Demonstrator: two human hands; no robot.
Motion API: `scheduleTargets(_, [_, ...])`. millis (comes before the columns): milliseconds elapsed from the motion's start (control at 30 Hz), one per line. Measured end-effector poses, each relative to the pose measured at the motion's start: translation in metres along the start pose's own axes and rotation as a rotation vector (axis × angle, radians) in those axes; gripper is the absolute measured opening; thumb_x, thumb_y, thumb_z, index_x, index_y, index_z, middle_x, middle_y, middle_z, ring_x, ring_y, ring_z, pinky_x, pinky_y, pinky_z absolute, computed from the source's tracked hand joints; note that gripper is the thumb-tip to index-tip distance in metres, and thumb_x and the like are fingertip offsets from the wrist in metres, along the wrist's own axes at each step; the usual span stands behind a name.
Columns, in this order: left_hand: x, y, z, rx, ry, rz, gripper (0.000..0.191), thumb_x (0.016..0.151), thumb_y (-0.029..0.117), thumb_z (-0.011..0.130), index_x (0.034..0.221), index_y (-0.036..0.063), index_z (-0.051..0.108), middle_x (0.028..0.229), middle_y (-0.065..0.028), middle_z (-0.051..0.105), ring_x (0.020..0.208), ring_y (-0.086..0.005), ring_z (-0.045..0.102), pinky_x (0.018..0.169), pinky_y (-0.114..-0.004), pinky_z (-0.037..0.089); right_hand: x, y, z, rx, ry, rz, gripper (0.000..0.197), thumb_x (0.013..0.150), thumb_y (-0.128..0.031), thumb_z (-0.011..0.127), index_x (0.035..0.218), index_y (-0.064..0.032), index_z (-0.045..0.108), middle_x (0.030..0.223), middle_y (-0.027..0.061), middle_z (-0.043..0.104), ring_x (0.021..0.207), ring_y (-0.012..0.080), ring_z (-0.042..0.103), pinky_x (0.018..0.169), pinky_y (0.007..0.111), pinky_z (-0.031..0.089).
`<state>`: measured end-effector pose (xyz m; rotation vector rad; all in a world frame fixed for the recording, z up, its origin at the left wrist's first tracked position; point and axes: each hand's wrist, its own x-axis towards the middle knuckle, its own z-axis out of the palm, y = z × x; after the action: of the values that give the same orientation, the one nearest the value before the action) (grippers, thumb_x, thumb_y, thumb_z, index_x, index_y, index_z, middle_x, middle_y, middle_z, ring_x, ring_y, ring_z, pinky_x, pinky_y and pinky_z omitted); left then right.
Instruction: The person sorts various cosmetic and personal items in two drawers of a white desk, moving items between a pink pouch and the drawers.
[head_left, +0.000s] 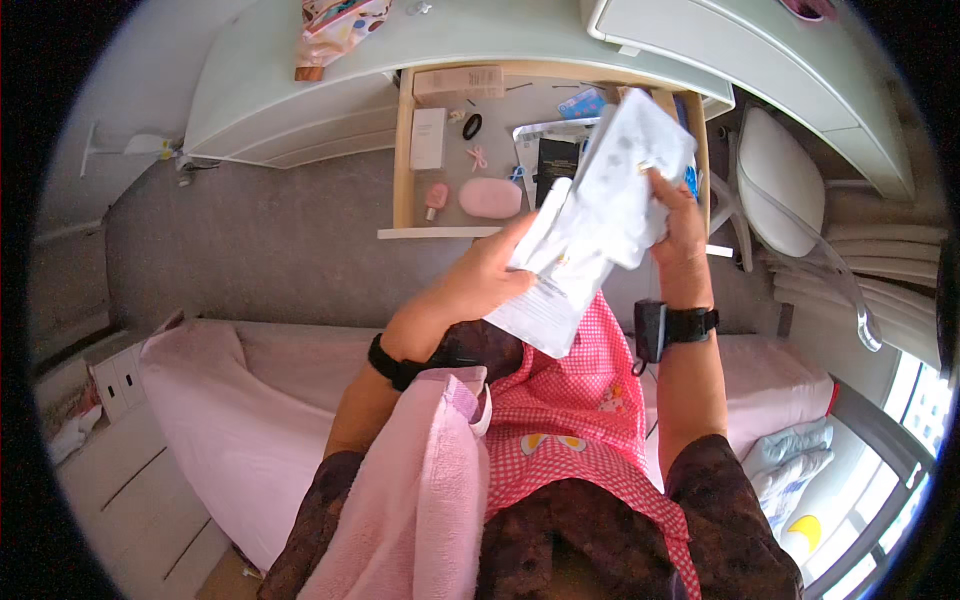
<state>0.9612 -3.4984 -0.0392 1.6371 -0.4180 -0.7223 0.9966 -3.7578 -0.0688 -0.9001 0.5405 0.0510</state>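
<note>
My left hand (480, 274) grips the lower left part of several white flat packets (585, 240), thumb on top. On their upper right side, my right hand (679, 217) pinches the same packets. They are held over the right front of an open wooden drawer (403, 150). Inside the drawer lie a pink oval case (490, 197), a small pink bottle (436, 200), a white box (428, 139), a pale pink box (459, 81), a black band (472, 126), a pink bow (477, 157), a black packet (556, 166) and a blue card (581, 104). A pink towel (450, 465) hangs over my left forearm.
The white desk (480, 37) stands behind the drawer, with a patterned cloth pouch (341, 34) on it. A white chair (780, 180) is at the right. Close to my body is a bed with a pink sheet (247, 420); a metal rail (885, 442) is at lower right.
</note>
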Motion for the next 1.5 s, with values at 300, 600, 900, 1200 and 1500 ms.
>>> scheduleTargets(300, [-0.006,-0.003,-0.004,-0.835,0.404,-0.059,0.049,0.086,0.002,0.047,0.132,0.0051,0.032,0.12,-0.0083,0.051,0.106,-0.0183,0.053,0.088,-0.032,0.045,-0.029,-0.013,0.011,-0.059,-0.052,0.088,0.025,0.083,-0.007,0.054,0.105,0.0042,0.054,0.093,0.0167,0.063,0.077,0.023,0.064,0.067,0.031,0.055])
scheduleTargets(600, [-0.003,0.003,0.015,-0.603,0.389,-0.044,0.054,0.09,0.04,0.047,0.128,0.0035,0.034,0.12,-0.0139,0.047,0.111,-0.0172,0.048,0.089,-0.033,0.043,-0.048,0.041,0.042,-0.463,-0.289,0.182,0.047,0.069,-0.012,0.074,0.107,0.0071,0.053,0.092,0.0141,0.062,0.08,0.02,0.06,0.076,0.029,0.049])
scheduleTargets(900, [0.11,-0.073,-0.105,0.379,0.498,-0.411,0.027,0.084,0.021,0.054,0.094,-0.0034,0.059,0.083,-0.0159,0.062,0.073,-0.0247,0.062,0.061,-0.035,0.051,0.042,-0.003,-0.013,-0.612,-0.085,0.051,0.031,0.074,-0.011,0.068,0.099,0.004,0.059,0.086,0.0107,0.064,0.072,0.0152,0.061,0.064,0.027,0.049])
scheduleTargets(1200, [0.146,-0.092,-0.104,0.842,0.367,-0.379,0.015,0.072,-0.003,0.052,0.086,-0.0051,0.055,0.086,-0.0299,0.058,0.083,-0.0397,0.06,0.071,-0.042,0.049,0.072,0.021,-0.062,-0.811,0.106,0.089,0.04,0.072,-0.015,0.07,0.103,0.0068,0.058,0.089,0.0131,0.064,0.074,0.0187,0.06,0.066,0.029,0.048])
scheduleTargets(1500, [0.169,-0.083,-0.128,1.079,0.446,-0.314,0.026,0.072,0.001,0.06,0.096,-0.0087,0.054,0.1,-0.0296,0.052,0.089,-0.0416,0.058,0.075,-0.043,0.049,0.068,0.024,-0.06,-0.759,0.105,0.115,0.036,0.073,-0.017,0.07,0.098,0.0055,0.06,0.087,0.0103,0.064,0.073,0.0166,0.059,0.066,0.028,0.047])
